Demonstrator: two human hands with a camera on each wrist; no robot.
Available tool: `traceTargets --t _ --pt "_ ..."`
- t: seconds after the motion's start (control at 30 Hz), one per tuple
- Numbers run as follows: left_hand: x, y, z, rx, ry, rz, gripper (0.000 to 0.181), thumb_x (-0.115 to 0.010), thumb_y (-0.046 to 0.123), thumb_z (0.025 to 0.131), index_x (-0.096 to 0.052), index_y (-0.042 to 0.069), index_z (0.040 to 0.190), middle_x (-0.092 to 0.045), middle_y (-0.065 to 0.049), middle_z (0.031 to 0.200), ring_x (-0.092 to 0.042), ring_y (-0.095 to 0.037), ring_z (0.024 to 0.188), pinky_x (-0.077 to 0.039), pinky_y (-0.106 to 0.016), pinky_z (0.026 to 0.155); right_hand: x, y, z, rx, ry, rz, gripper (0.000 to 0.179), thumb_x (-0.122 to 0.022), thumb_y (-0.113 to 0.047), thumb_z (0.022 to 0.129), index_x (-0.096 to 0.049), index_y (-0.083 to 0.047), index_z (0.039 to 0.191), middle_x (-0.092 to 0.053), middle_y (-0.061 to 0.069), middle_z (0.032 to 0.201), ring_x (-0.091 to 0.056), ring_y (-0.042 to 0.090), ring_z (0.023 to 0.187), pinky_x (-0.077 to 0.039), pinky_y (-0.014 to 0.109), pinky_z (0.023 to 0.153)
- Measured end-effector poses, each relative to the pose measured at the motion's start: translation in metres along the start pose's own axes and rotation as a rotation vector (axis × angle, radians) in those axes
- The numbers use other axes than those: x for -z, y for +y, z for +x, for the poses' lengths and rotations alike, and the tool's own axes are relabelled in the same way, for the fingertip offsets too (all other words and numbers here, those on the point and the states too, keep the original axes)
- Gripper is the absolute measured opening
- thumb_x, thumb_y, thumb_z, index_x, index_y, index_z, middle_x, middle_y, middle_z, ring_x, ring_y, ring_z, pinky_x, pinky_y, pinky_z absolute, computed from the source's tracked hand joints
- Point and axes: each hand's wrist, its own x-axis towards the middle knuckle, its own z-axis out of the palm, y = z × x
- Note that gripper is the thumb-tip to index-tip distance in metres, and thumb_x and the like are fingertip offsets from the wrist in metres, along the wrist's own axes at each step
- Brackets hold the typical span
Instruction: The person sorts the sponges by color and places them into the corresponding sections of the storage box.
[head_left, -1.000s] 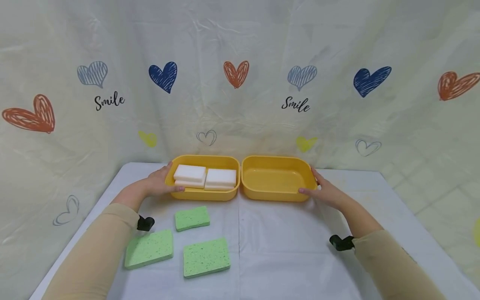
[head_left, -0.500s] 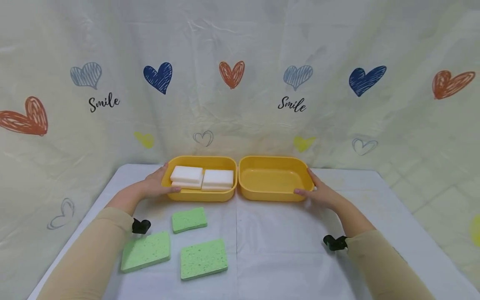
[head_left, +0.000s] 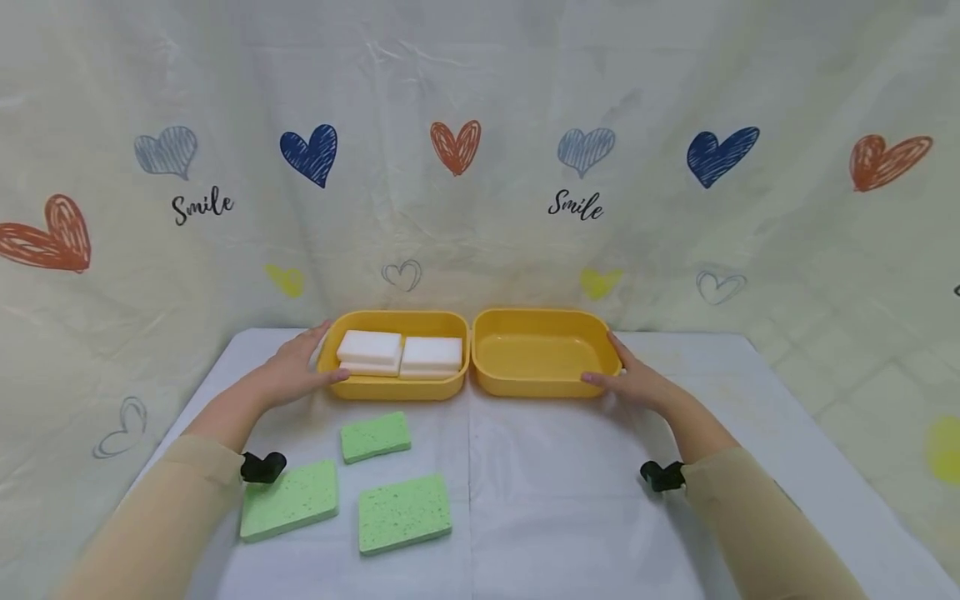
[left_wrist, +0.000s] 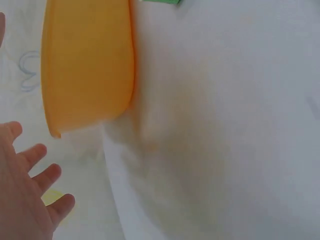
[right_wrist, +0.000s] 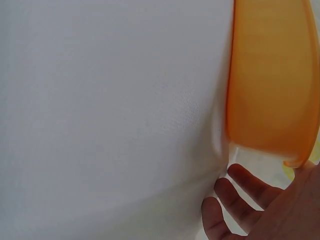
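In the head view, two yellow oval-ended trays stand side by side against the backdrop. White sponge blocks lie in the left tray, some stacked. The right tray holds nothing. My left hand is spread at the left tray's outer end, its thumb overlapping the front corner; in the left wrist view its fingers are apart from the tray. My right hand spans the right tray's outer end, thumb by the front wall. Its fingers extend loosely beyond the tray's end in the right wrist view.
Green speckled sponges lie in front of the left tray: a smaller one, one near my left sleeve and one nearer the middle. White cloth covers the table, and a heart-printed sheet hangs behind.
The head view has shifted a little, moving the scene slightly left in frame. My left hand has eased slightly outward from the left tray; the right hand stays at its tray.
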Motion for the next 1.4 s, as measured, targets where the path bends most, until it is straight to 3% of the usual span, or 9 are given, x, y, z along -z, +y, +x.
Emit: traceTargets --t 0.23,0.5,0.73,0.93,1.13,1.4 --pt "0.0 0.015 -0.031 -0.119 0.055 0.091 0.089 -0.061 0.061 0.091 -0.025 0.014 0.158 -0.028 -0.02 0.159 -0.021 -0.047 0.144 -0.019 -0.07 0.11 0.001 -0.002 0.002 -0.024 -0.013 0.022 0.128 -0.063 -0.08 0.074 0.018 -0.025 0.157 0.002 0.028 0.162 -0.008 0.056 0.143 -0.012 0.073 0.109" --pt "-0.019 0.042 -0.066 -0.283 0.089 0.17 0.071 -0.064 0.061 0.089 -0.051 0.02 0.146 -0.053 -0.008 0.145 -0.044 -0.037 0.134 -0.03 -0.064 0.108 0.001 0.002 0.004 -0.012 -0.008 0.019 0.126 -0.062 -0.079 0.075 0.018 -0.026 0.157 0.002 0.028 0.162 -0.008 0.056 0.143 -0.012 0.073 0.109" --pt "-0.038 0.069 -0.093 -0.341 0.007 0.231 0.068 -0.055 0.072 0.087 -0.059 0.028 0.139 -0.06 0.007 0.136 -0.051 -0.023 0.129 -0.034 -0.055 0.107 0.0 0.0 0.002 -0.026 -0.006 0.025 0.128 -0.062 -0.081 0.073 0.018 -0.027 0.157 0.001 0.027 0.162 -0.008 0.055 0.144 -0.012 0.073 0.11" --pt "-0.052 0.087 -0.108 -0.403 -0.086 0.257 0.063 -0.065 0.068 0.082 -0.062 0.033 0.135 -0.063 0.017 0.128 -0.054 -0.016 0.121 -0.038 -0.05 0.101 0.002 -0.001 0.001 -0.03 -0.011 0.031 0.128 -0.063 -0.081 0.073 0.019 -0.028 0.156 0.002 0.026 0.163 -0.007 0.055 0.144 -0.011 0.073 0.11" --pt "-0.062 0.091 -0.116 -0.456 -0.165 0.278 0.066 -0.067 0.071 0.078 -0.061 0.037 0.134 -0.063 0.019 0.125 -0.056 -0.016 0.116 -0.04 -0.049 0.095 0.002 -0.002 0.002 -0.012 -0.015 0.032 0.123 -0.062 -0.076 0.078 0.018 -0.027 0.157 0.002 0.027 0.162 -0.007 0.055 0.144 -0.011 0.073 0.11" --pt "-0.071 0.089 -0.122 -0.451 -0.2 0.297 0.071 -0.074 0.068 0.074 -0.06 0.038 0.136 -0.063 0.017 0.126 -0.055 -0.017 0.118 -0.041 -0.05 0.095 0.001 0.001 0.002 -0.009 -0.014 0.031 0.123 -0.063 -0.076 0.078 0.018 -0.027 0.157 0.003 0.027 0.162 -0.007 0.055 0.144 -0.011 0.073 0.109"
